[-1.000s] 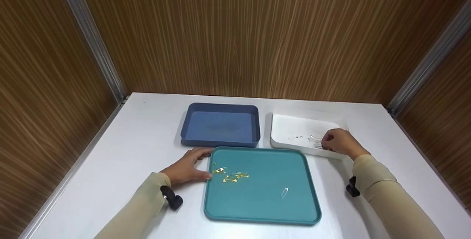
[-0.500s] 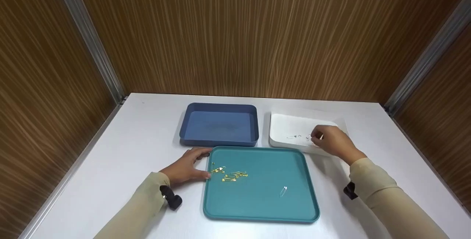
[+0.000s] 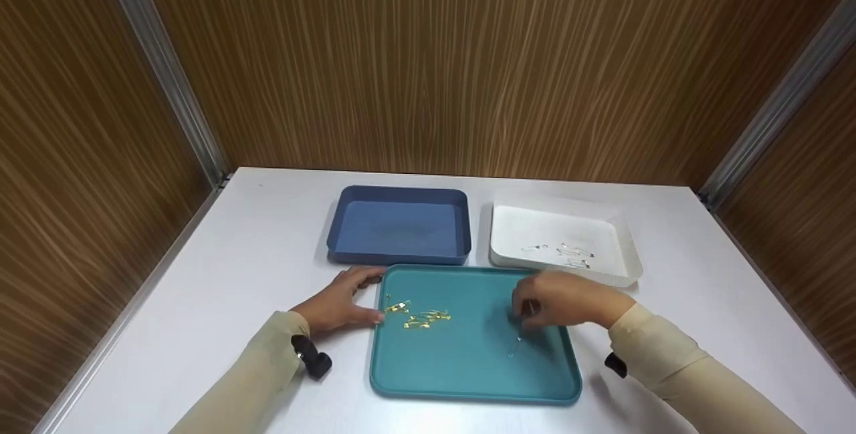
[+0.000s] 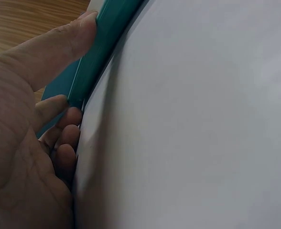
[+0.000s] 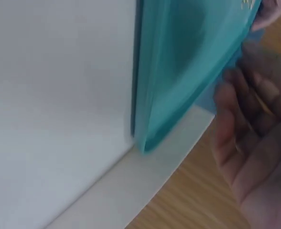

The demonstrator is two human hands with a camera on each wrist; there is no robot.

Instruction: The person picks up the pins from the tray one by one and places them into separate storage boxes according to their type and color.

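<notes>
Reaching step: the right hand [image 3: 568, 300], fingers loosely bent and holding nothing, hovers over 1 silver pin [image 3: 515, 347] on the teal tray [image 3: 468, 390], whose left rim the left hand [image 3: 338, 303] touches with relaxed fingers; next needs a fine pinch.

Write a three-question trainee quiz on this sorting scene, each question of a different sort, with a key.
1. True or false: the blue tray holds gold safety pins.
2. Multiple choice: the right hand hovers over which tray? A) white tray B) blue tray C) teal tray
3. Fill in: the left hand rests against the ____ edge of the teal tray.

Key:
1. False; the gold safety pins lie on the teal tray.
2. C; it is above a lone silver safety pin, while the white tray holds other silver pins.
3. Left.
</notes>
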